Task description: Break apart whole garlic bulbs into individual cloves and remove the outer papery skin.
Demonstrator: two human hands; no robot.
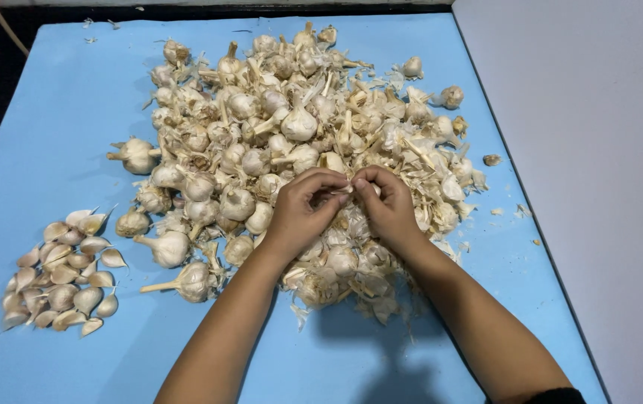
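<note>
Both grips pinched on one small garlic piece (348, 188): left hand (303, 209) and right hand (387, 203) fingertip to fingertip, thumbs pressed over it, piece mostly hidden between the fingers. Directly beneath and beyond both hands, a big heap of whole garlic bulbs (291, 142) with loose papery skins. Well off to the left hand's side, a separate small pile of split cloves (63, 273). Under everything, a blue surface (52, 112); past the right hand, a grey wall (598, 187).

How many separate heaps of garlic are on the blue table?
2: a big pile of whole bulbs mid-table under both hands, and a small pile of loose cloves at the left. A few strays lie apart.
</note>
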